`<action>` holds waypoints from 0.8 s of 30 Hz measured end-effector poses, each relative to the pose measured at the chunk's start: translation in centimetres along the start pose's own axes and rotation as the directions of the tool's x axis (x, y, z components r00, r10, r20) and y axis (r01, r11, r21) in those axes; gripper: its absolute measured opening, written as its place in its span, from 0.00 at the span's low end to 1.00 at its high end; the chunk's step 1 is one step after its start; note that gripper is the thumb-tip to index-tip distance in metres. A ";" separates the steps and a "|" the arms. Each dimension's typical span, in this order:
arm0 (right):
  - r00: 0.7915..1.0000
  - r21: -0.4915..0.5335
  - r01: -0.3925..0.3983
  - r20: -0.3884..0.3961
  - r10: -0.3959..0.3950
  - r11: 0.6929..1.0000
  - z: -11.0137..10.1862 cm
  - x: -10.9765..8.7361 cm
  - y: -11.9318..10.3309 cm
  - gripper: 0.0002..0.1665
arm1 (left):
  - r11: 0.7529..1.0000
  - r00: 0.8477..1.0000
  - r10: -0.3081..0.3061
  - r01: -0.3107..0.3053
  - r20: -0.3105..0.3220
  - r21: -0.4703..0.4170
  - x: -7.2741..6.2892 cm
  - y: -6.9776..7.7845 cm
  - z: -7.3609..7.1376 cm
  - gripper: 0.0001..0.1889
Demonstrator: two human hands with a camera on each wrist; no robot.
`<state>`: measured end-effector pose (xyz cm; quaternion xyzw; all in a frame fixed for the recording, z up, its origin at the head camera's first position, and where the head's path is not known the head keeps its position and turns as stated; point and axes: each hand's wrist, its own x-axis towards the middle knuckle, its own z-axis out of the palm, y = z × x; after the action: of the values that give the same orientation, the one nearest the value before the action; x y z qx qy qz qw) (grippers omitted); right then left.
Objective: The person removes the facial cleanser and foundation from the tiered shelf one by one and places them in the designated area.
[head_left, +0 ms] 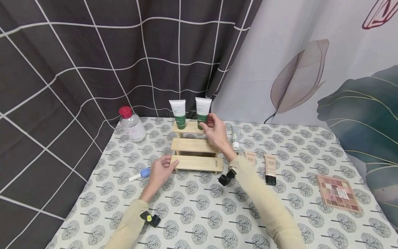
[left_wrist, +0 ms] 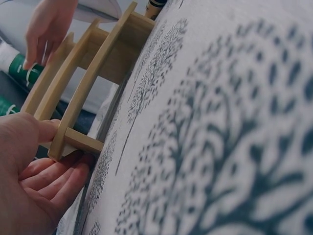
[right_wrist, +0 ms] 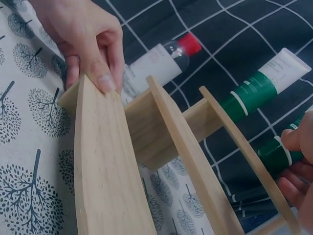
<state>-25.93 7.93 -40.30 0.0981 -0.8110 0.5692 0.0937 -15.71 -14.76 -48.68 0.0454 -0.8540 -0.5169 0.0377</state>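
A three-step wooden display rack (head_left: pixel 196 162) stands on the patterned tablecloth. My left hand (head_left: pixel 160 170) grips the left end of its lowest step, thumb on top and fingers underneath, as the left wrist view shows. On the top step, a green-and-white squeeze tube (head_left: pixel 203 107) stands upright on its cap near the right end. The thumb and fingers of my right hand (head_left: pixel 216 132) pinch it low down, around the green part. A matching squeeze tube (right_wrist: pixel 266 83) stands untouched at the top step's left end. The middle and lowest steps carry nothing.
Left of the rack are a red-capped clear bottle (head_left: pixel 134 128) and a blue-and-white tube-like item (head_left: pixel 140 174). On the right lie a grey tube (head_left: pixel 236 136), two beige BB cream tubes (head_left: pixel 270 167) and an eyeshadow palette (head_left: pixel 337 193). A dark checked curtain (head_left: pixel 124 52) hangs behind.
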 end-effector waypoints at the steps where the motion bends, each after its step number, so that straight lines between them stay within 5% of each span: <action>1: 1.000 0.001 -0.003 -0.006 0.003 1.000 -0.1 -0.1 0.0 0.25 | 1.000 1.000 0.000 0.000 0.000 -0.001 0.0 0.0 0.0 0.22; 24: 0.997 0.007 -0.031 -0.077 0.032 0.999 -4.6 -0.5 0.9 0.23 | 1.000 1.000 0.016 -0.016 -0.013 0.003 0.2 -0.5 0.1 0.23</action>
<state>-25.53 12.54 -39.70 0.0636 -0.8066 0.5762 0.1155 -15.89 -14.93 -49.16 0.0417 -0.8549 -0.5150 0.0472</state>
